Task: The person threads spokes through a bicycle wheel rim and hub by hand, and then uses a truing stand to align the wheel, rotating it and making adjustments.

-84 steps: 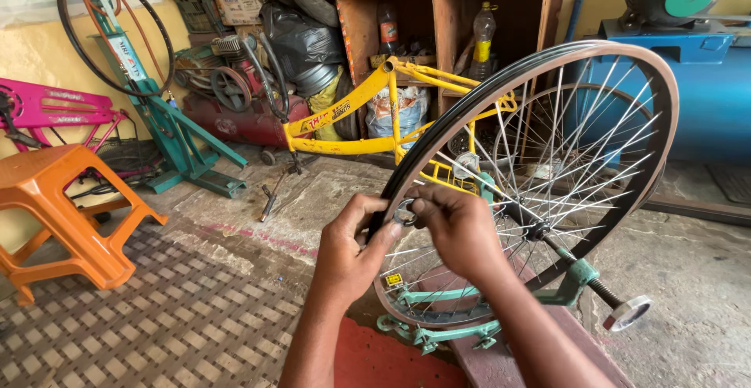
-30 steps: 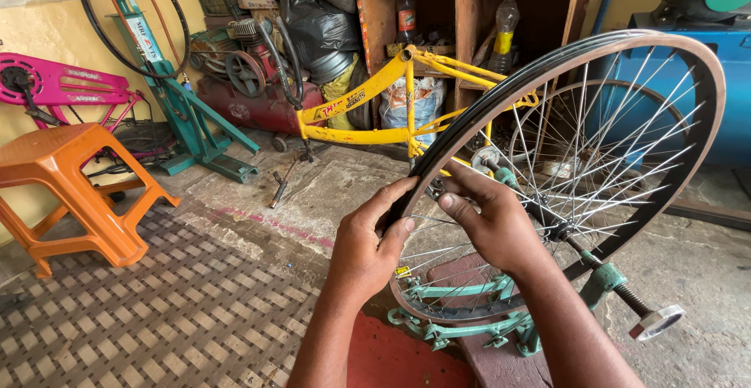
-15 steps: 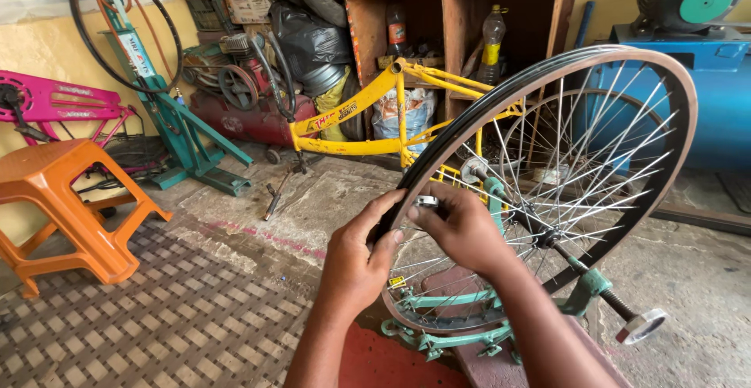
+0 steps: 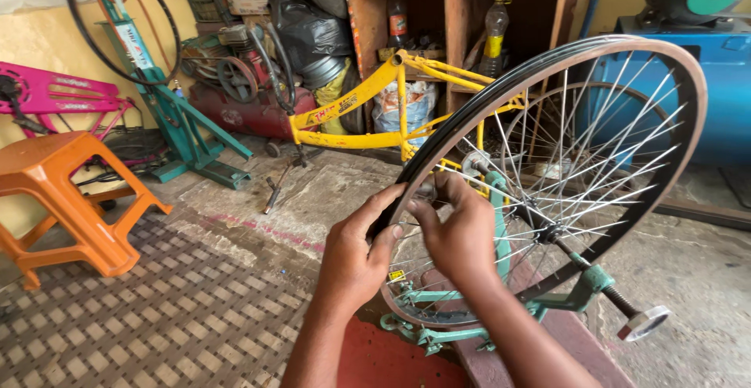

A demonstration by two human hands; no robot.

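**Bicycle wheel on truing stand: both hands at the near rim**

Object: a spoked bicycle wheel (image 4: pixel 579 177) with a black tyre on its rim, standing upright in a green truing stand (image 4: pixel 501 310). The stand sits on a reddish bench top (image 4: pixel 391 357) at the lower centre of the view. The wheel fills the right half of the frame, with its axle near the stand's upper arm.

Left hand (image 4: pixel 356 259): fingers curled around the tyre edge on the near side of the wheel, thumb on top, gripping the rim.

Right hand (image 4: pixel 458 231): just beside the left, reaching among the spokes inside the rim. Its fingers are bent and pinched together on something small at the rim. That item is covered by the fingers; whether it is a spoke nipple or a small tool cannot be made out.

Hidden or cut off: the lower rim passes behind both forearms. The stand's base is partly hidden by the right arm. A threaded rod with a round white-and-red end piece (image 4: pixel 645 321) sticks out of the stand to the right.

Surroundings: a yellow bicycle frame (image 4: pixel 368 110) stands behind the wheel, and a wooden shelf unit (image 4: pixel 454 5) holding bottles behind that. A blue machine (image 4: pixel 720 83) at far right is cut by the frame edge. An orange plastic stool (image 4: pixel 66 200) stands at left on a patterned floor, with a pink bicycle frame (image 4: pixel 55 95) and a teal stand (image 4: pixel 168 106) holding a loose tyre beyond it.
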